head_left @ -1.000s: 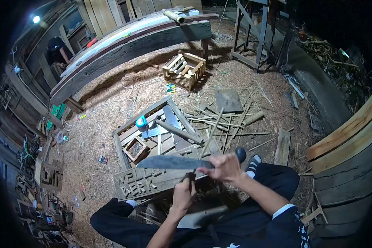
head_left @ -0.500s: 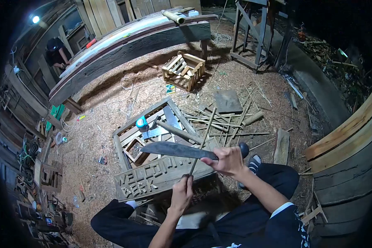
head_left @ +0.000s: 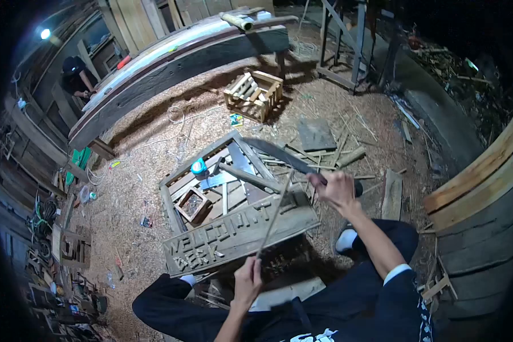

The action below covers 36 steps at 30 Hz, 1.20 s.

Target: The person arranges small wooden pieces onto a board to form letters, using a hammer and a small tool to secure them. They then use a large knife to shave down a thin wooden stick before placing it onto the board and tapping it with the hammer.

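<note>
Firmly clenched at its lower end by the left hand [head_left: 248,280], the thin stick [head_left: 275,214] slants up and away. Just right of its top, the right hand [head_left: 337,189] grasps a machete [head_left: 279,155], its blade pointing leftward. Below the stick lies a carved wooden sign [head_left: 233,236].

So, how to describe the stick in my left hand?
Find the grey wooden sign board with raised letters on the sawdust floor. A thin pale stick slants across it from the left hand. Unlike the loose sticks beyond, it is held, not lying.
</note>
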Each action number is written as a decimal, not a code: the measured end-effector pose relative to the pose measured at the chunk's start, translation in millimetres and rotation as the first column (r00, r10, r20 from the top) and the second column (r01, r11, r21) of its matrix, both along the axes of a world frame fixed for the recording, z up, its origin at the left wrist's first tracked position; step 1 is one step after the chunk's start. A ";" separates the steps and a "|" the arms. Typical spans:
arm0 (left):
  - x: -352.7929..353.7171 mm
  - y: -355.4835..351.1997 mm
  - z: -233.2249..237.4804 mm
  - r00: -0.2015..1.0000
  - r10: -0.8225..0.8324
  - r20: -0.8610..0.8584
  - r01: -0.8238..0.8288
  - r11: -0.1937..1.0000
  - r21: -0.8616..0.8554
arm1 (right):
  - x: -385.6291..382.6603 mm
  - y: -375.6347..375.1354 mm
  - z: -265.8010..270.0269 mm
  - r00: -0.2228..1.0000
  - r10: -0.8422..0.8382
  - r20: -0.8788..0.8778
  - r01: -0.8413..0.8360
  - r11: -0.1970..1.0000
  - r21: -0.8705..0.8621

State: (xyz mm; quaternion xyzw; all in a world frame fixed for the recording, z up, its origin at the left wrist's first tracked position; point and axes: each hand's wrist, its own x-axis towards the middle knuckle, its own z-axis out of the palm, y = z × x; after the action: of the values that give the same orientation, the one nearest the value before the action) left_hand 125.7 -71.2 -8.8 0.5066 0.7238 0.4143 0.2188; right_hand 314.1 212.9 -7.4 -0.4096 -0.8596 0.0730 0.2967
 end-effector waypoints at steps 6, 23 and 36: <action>9.5 28.9 21.7 0.891 -0.035 0.453 0.045 0.999 -0.011 | -16.9 -53.4 14.7 0.998 0.049 -0.031 -0.050 0.999 -0.003; 0.9 74.4 11.3 0.863 -0.019 0.506 -0.031 0.995 0.090 | -4.1 -63.3 29.6 0.971 0.195 -0.139 -0.192 0.981 0.037; 7.0 69.9 2.9 1.000 0.027 0.008 -0.027 1.000 0.009 | -28.9 -60.2 17.1 0.937 0.346 -0.054 -0.323 0.915 0.243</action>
State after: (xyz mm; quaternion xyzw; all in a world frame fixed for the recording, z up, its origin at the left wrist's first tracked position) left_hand 132.8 -1.2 -5.9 0.4960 0.7280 0.4224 0.2137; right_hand 285.2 152.7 9.6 -0.2153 -0.9043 0.0421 0.3661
